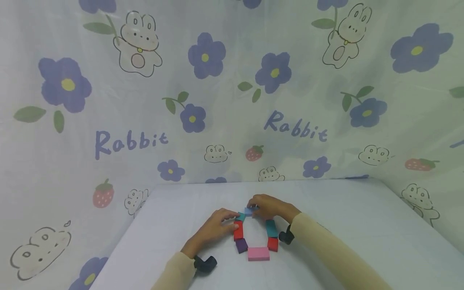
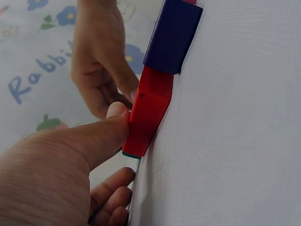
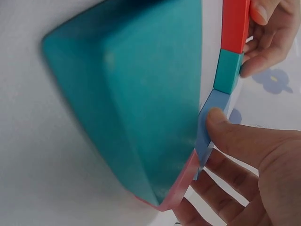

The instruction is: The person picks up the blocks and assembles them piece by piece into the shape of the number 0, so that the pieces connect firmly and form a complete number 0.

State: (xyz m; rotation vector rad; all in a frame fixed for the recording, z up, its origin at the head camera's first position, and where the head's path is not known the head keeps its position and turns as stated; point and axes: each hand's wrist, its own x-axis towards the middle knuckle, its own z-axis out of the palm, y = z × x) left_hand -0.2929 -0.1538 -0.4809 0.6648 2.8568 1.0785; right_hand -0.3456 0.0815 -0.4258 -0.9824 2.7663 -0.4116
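Note:
Colored blocks stand in a ring on the white table. My right hand (image 1: 266,206) is at the ring's far side and pinches a light blue block (image 3: 211,115), thumb on its inner face and fingers behind. A pink block (image 3: 181,183) adjoins it near those fingers, partly hidden by a large teal block (image 3: 150,94). My left hand (image 1: 217,225) is at the ring's left. Its thumb touches a long red block (image 2: 148,117), and its index finger reaches to the small teal block (image 1: 240,216) between the red and light blue ones. Its other fingers are loosely bent.
A purple block (image 1: 241,245) follows the red one on the near left. A flat pink block (image 1: 258,253) lies at the near side, with a small red block (image 1: 273,244) to its right. A patterned curtain (image 1: 232,100) hangs behind the white table (image 1: 174,209).

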